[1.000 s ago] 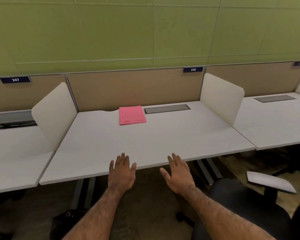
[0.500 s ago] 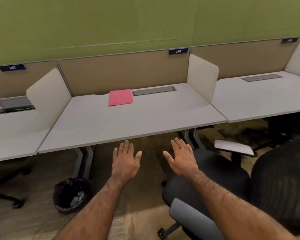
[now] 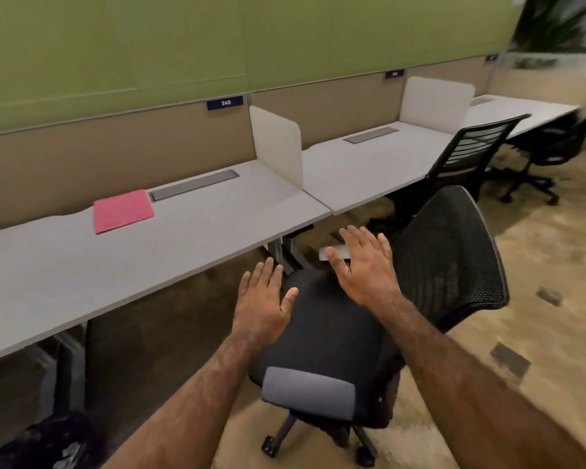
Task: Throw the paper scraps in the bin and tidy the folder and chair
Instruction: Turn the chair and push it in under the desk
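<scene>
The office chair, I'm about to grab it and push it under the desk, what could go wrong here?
1. The chair faces sideways, so its grey armrest may catch the desk edge unless you turn it first.
2. The bin sits on the floor by the desk leg; a wide swing could knock it.
3. Both the left hand and right hand are open and hold nothing, so the chair could roll when pushed.

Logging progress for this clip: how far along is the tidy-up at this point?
Looks done: the desk shows no paper scraps, the bin seems to hold light scraps, and the pink folder lies flat at the desk's back. In hand: left hand and right hand are open above the chair, gripping nothing. Left: the chair stands sideways, out from the desk.
</scene>
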Available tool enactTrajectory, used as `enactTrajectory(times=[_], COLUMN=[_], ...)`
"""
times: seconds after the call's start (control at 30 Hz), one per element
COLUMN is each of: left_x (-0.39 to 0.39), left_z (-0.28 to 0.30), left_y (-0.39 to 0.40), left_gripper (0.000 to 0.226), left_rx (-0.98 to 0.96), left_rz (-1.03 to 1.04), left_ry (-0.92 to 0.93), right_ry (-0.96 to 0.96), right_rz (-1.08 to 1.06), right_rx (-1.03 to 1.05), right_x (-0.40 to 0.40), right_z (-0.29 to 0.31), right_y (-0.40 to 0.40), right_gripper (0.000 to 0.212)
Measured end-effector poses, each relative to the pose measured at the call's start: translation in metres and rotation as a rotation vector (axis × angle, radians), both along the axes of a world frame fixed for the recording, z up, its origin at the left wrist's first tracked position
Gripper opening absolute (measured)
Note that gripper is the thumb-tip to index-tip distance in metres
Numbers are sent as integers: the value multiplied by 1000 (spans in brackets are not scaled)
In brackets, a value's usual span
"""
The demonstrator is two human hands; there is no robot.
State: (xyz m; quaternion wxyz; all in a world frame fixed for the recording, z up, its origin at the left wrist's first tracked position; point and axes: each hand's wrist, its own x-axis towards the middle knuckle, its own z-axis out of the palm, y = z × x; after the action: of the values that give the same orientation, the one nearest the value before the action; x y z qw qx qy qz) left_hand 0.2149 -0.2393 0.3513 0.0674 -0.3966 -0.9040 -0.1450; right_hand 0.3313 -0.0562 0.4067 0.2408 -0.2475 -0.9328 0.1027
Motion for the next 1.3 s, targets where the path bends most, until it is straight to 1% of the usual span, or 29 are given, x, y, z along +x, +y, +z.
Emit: enactTrajectory(times=[0.17, 0.3, 0.4, 0.47, 0.57, 0.67, 0.73, 0.8, 0.87, 0.93, 1.03, 1.2, 1.3], left_x=[42, 83, 115, 138, 169, 192, 201, 205, 205, 206, 216, 220, 215], left_z=[8, 20, 31, 36, 37, 32, 28, 26, 28, 32, 32, 31, 32], left_y=[59, 109, 148, 173, 204, 225, 233, 236, 236, 235, 237, 235, 219], left_gripper=[66, 64, 63, 61, 61, 65, 65, 61, 50, 39, 32, 30, 35], left_rx=[13, 10, -8, -24, -64, -121, -114, -77, -6, 44, 42, -40, -34], left_rz=[-248, -437, -562, -644, -737, -747, -720, -698, -692, -688, -663, -640, -640], left_ry=[11, -6, 14, 25, -5, -45, -79, -81, -75, -59, -44, 15, -3], right_ry=[0, -91, -182, -224, -310, -385, -408, -437, -455, -434, -391, -285, -211], right_rz=[-258, -412, -431, -399, -349, -318, -317, -315, -303, -288, -276, -248, -230], right_rx=[82, 34, -68, -140, -232, -283, -283, -251, -225, -237, -247, -231, -162], right_x=[65, 107, 129, 139, 150, 155, 158, 161, 163, 164, 164, 167, 165], right_z=[19, 22, 20, 18, 12, 7, 4, 2, 1, -1, -4, -8, -10], right_y=[69, 122, 154, 171, 191, 205, 210, 215, 219, 221, 220, 211, 200], right_gripper=[73, 66, 65, 61, 55, 53, 52, 51, 52, 52, 50, 45, 37])
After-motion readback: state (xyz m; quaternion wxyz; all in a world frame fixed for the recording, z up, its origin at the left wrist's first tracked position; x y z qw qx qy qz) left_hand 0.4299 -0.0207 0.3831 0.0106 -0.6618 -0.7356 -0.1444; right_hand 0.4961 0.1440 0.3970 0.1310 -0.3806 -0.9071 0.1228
